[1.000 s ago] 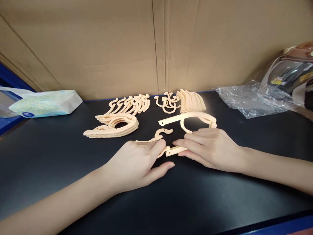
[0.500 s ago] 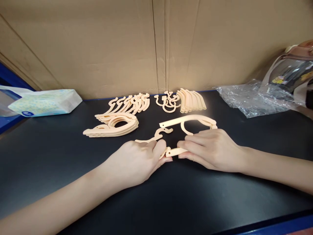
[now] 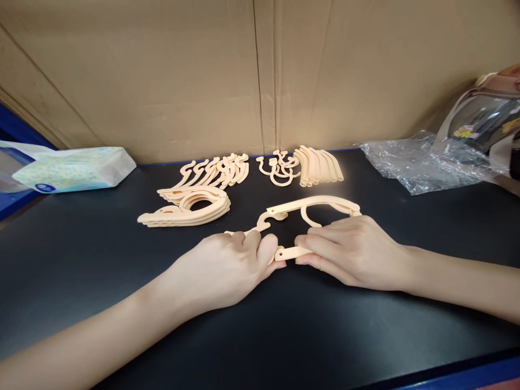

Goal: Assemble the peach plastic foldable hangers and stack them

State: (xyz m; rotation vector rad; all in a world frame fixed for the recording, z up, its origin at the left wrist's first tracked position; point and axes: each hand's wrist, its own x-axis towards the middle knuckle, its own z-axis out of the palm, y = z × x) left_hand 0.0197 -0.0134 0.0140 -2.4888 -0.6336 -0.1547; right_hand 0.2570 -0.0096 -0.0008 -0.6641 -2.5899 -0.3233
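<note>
The upper arm, a long, gently curved strip of pale peach plastic [image 3: 298, 204], has swung nearer, and its left end, clear of the other part a second ago, now overlaps the holed tip of a notched, curved peach plastic piece [image 3: 263, 222]. The left thumb has also closed in below its fingers. The two upper ends therefore appear lined up; whether they are joined, I cannot tell.

The left hand [image 3: 231, 265] has its fingers curled shut around the notched piece, hiding most of it. The right hand [image 3: 353, 252] has its fingers pinched closed on a short peach plastic strip [image 3: 292, 253], whose left end meets the left hand's work. Both parts are at the middle of the black desk [image 3: 260, 341], with a stack of folded peach plastic frames [image 3: 182, 219] to the far left of them.
</note>
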